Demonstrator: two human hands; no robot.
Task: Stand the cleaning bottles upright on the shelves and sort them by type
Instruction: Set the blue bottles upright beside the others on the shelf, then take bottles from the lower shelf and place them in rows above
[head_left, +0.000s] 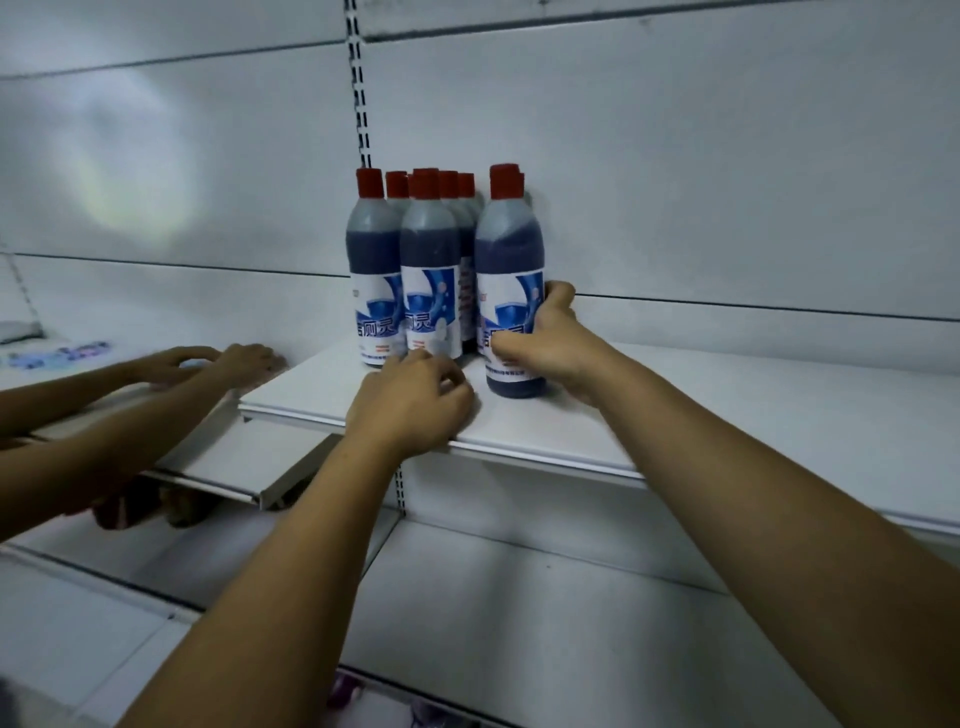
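Near the middle of the frame, on the white metal shelf (727, 415), the person's right hand (545, 343) wraps its fingers and thumb round the low part of a dark blue plastic bottle with a red cap (506, 249). It stands up straight, just to the right of a tight bunch of the same red-capped blue bottles (428, 249). The left hand (410, 400) sits with fingers curled at the foot of that bunch; I cannot tell if it holds anything. At the left edge, another person's hands (228, 364) rest further along. I think the bottle should slide slowly left till it touches its friends, flat on its bottom, label facing out, so nothing tips.
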